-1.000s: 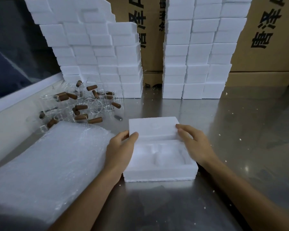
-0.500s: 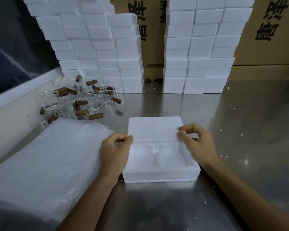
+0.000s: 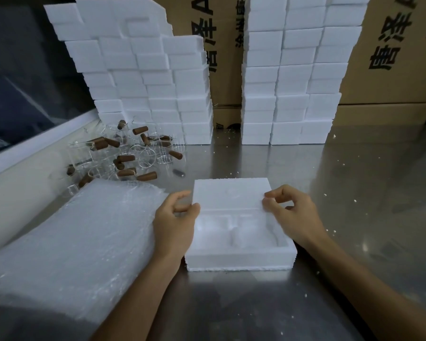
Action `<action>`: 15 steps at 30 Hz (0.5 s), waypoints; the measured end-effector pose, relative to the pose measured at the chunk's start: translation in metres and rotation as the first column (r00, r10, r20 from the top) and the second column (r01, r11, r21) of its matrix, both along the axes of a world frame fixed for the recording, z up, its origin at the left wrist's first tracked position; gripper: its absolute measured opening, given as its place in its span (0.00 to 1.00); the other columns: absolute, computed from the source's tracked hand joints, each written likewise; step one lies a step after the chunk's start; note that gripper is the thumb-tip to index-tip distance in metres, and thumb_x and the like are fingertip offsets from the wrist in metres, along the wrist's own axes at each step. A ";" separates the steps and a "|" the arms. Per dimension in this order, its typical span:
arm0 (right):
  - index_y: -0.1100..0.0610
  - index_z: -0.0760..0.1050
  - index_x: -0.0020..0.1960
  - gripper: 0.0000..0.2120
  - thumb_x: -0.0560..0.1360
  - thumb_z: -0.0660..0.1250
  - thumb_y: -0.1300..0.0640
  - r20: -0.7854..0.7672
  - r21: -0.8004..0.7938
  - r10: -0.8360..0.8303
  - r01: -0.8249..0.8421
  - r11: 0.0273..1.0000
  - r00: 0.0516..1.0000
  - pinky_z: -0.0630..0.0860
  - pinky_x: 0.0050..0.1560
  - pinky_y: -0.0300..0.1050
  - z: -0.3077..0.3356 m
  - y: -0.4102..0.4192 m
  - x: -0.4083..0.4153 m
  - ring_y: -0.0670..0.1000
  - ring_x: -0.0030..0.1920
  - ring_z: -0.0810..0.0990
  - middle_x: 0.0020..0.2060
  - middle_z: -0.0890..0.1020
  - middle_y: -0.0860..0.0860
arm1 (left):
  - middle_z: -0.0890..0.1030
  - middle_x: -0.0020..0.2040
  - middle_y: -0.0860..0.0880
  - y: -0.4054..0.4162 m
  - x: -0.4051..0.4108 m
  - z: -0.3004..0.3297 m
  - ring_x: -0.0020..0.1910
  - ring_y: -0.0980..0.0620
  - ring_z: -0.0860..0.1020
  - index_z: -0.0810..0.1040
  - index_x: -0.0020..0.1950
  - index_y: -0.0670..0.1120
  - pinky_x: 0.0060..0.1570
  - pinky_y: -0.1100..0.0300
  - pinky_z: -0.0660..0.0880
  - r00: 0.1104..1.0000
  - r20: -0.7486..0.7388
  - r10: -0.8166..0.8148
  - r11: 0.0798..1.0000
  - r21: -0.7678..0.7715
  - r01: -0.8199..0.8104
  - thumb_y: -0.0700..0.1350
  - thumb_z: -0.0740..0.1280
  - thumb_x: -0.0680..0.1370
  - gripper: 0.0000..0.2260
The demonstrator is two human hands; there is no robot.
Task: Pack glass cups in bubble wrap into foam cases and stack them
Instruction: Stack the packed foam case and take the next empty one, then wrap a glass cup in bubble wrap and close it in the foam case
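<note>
Foam case [image 3: 240, 257] sits at centre frame, low, on the steel worktop [image 3: 354, 193]. It lies flat, roughly square, its near wall facing the camera and its sides running away toward the top of the frame. The near half stands open, showing a moulded recess with a rounded divider post; I cannot make out any cup inside.

Foam lid [image 3: 231, 193] covers the far half of the case, flat, with its long axis left to right across the frame.

Left hand [image 3: 175, 226]: at the lid's left edge, fingers curled, thumb and fingertips pinching that edge. Right hand [image 3: 293, 212]: at the lid's right edge, index finger and thumb pinching the corner, the other fingers bent behind.

Left of the case, bubble wrap [image 3: 79, 242] lies in a thick pile, its long axis slanting from lower left toward the centre, touching or just beside the left hand.

Above the wrap, left of centre, glass cups [image 3: 143, 156] lie jumbled together, brown wooden handles pointing every way.

Behind them, upper left, an uneven stack of foam cases [image 3: 145, 77]. Upper centre right, a tidier second stack [image 3: 290, 77]. Cardboard boxes [image 3: 391, 57] with black printed characters stand behind both. White foam crumbs dot the worktop.
</note>
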State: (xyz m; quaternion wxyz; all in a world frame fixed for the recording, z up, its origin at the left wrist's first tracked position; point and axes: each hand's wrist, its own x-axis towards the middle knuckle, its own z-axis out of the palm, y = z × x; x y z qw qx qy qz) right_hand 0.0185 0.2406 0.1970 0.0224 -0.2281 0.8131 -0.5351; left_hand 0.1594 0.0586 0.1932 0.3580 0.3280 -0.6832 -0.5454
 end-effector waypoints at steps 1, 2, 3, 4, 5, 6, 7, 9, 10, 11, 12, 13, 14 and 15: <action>0.48 0.81 0.46 0.02 0.76 0.70 0.51 -0.019 0.034 0.013 -0.012 0.999 1.000 0.77 0.41 0.47 0.001 0.000 0.000 0.56 0.39 0.81 0.48 0.83 0.47 | 0.82 0.44 0.55 -0.001 0.000 0.000 0.37 0.65 0.78 0.82 0.54 0.56 0.36 0.72 0.73 0.999 0.010 -0.045 0.999 -0.024 0.045 0.40 0.70 0.77 0.12; 0.49 0.80 0.47 0.02 0.76 0.69 0.52 -0.054 0.084 0.028 -0.024 0.996 0.998 0.77 0.42 0.46 0.004 0.000 0.001 0.54 0.40 0.81 0.49 0.82 0.48 | 0.82 0.46 0.56 -0.004 0.000 0.000 0.37 0.68 0.77 0.82 0.56 0.55 0.38 0.76 0.71 0.996 0.037 -0.085 0.994 -0.066 0.087 0.40 0.69 0.77 0.12; 0.49 0.80 0.47 0.03 0.76 0.68 0.52 -0.108 0.150 0.041 -0.024 0.988 0.993 0.77 0.44 0.47 0.007 -0.001 0.001 0.52 0.41 0.80 0.49 0.81 0.48 | 0.82 0.49 0.57 -0.005 -0.001 0.000 0.40 0.72 0.76 0.84 0.54 0.54 0.40 0.79 0.70 0.991 0.078 -0.113 0.986 -0.114 0.121 0.41 0.69 0.77 0.10; 0.49 0.80 0.46 0.03 0.76 0.68 0.52 -0.176 0.227 0.046 -0.005 0.974 0.983 0.77 0.44 0.47 0.010 -0.001 0.002 0.50 0.43 0.80 0.50 0.80 0.48 | 0.81 0.51 0.58 -0.007 -0.002 0.000 0.43 0.74 0.76 0.85 0.50 0.53 0.42 0.80 0.69 0.985 0.118 -0.125 0.977 -0.158 0.143 0.42 0.70 0.77 0.07; 0.49 0.80 0.46 0.03 0.75 0.68 0.51 -0.257 0.308 0.051 0.032 0.951 0.965 0.74 0.44 0.47 0.015 -0.001 0.004 0.49 0.46 0.78 0.50 0.77 0.47 | 0.80 0.51 0.59 -0.009 -0.004 0.001 0.46 0.73 0.75 0.84 0.46 0.52 0.42 0.79 0.69 0.980 0.145 -0.136 0.971 -0.179 0.161 0.45 0.72 0.75 0.02; 0.49 0.80 0.46 0.03 0.75 0.68 0.51 -0.342 0.385 0.068 0.074 0.920 0.937 0.71 0.44 0.46 0.019 -0.003 0.005 0.49 0.48 0.76 0.51 0.75 0.46 | 0.79 0.49 0.61 -0.010 -0.005 0.002 0.47 0.72 0.75 0.83 0.43 0.50 0.42 0.77 0.69 0.975 0.163 -0.151 0.966 -0.183 0.180 0.48 0.75 0.73 0.03; 0.49 0.80 0.45 0.03 0.74 0.69 0.51 -0.412 0.448 0.100 0.106 0.888 0.906 0.69 0.45 0.45 0.025 -0.006 0.007 0.50 0.51 0.74 0.51 0.75 0.46 | 0.79 0.48 0.63 -0.011 -0.006 0.001 0.48 0.72 0.75 0.82 0.42 0.49 0.42 0.76 0.68 0.971 0.174 -0.164 0.964 -0.180 0.195 0.50 0.77 0.71 0.07; 0.50 0.81 0.45 0.04 0.73 0.69 0.51 -0.461 0.546 0.185 0.113 0.830 0.868 0.69 0.49 0.47 0.036 -0.020 0.009 0.53 0.53 0.73 0.52 0.77 0.48 | 0.80 0.47 0.65 -0.013 -0.009 0.002 0.48 0.72 0.74 0.81 0.41 0.48 0.43 0.75 0.66 0.969 0.181 -0.168 0.967 -0.159 0.197 0.53 0.78 0.69 0.11; 0.50 0.81 0.47 0.05 0.73 0.69 0.51 -0.449 0.581 0.233 0.084 0.810 0.862 0.70 0.52 0.48 0.041 -0.031 0.009 0.54 0.55 0.74 0.53 0.78 0.48 | 0.80 0.47 0.65 -0.015 -0.011 0.000 0.47 0.73 0.74 0.81 0.41 0.48 0.41 0.76 0.66 0.972 0.171 -0.164 0.971 -0.148 0.190 0.53 0.78 0.68 0.12; 0.49 0.81 0.49 0.07 0.73 0.69 0.50 -0.424 0.597 0.286 0.028 0.802 0.859 0.71 0.55 0.49 0.048 -0.044 0.008 0.54 0.56 0.74 0.54 0.79 0.49 | 0.81 0.46 0.65 -0.017 -0.013 -0.002 0.45 0.74 0.74 0.81 0.40 0.48 0.40 0.78 0.66 0.974 0.162 -0.156 0.972 -0.149 0.180 0.53 0.79 0.68 0.11; 0.50 0.82 0.52 0.09 0.74 0.70 0.50 -0.389 0.579 0.328 -0.049 0.814 0.861 0.73 0.57 0.49 0.055 -0.060 0.007 0.54 0.57 0.75 0.55 0.79 0.50 | 0.81 0.46 0.64 -0.017 -0.013 -0.003 0.44 0.75 0.74 0.81 0.39 0.48 0.38 0.79 0.67 0.978 0.150 -0.146 0.976 -0.142 0.168 0.52 0.79 0.68 0.11; 0.52 0.81 0.55 0.10 0.75 0.70 0.51 -0.356 0.528 0.356 -0.128 0.840 0.864 0.74 0.58 0.49 0.064 -0.077 0.006 0.53 0.57 0.77 0.55 0.80 0.50 | 0.82 0.45 0.63 -0.017 -0.013 -0.004 0.44 0.75 0.75 0.81 0.38 0.48 0.38 0.81 0.67 0.980 0.138 -0.140 0.976 -0.149 0.160 0.52 0.78 0.69 0.10; 0.53 0.81 0.57 0.11 0.75 0.69 0.52 -0.335 0.463 0.373 -0.194 0.865 0.866 0.75 0.58 0.49 0.072 -0.096 0.006 0.52 0.56 0.78 0.54 0.81 0.50 | 0.82 0.45 0.62 -0.018 -0.014 -0.006 0.44 0.75 0.75 0.81 0.37 0.49 0.38 0.82 0.66 0.982 0.129 -0.137 0.974 -0.161 0.157 0.51 0.78 0.70 0.09; 0.54 0.80 0.58 0.12 0.76 0.69 0.53 -0.320 0.404 0.388 -0.246 0.881 0.864 0.76 0.57 0.47 0.079 -0.116 0.007 0.50 0.55 0.79 0.53 0.81 0.49 | 0.82 0.44 0.62 -0.017 -0.013 -0.007 0.43 0.73 0.76 0.81 0.36 0.49 0.37 0.82 0.66 0.985 0.117 -0.128 0.974 -0.170 0.147 0.50 0.77 0.71 0.08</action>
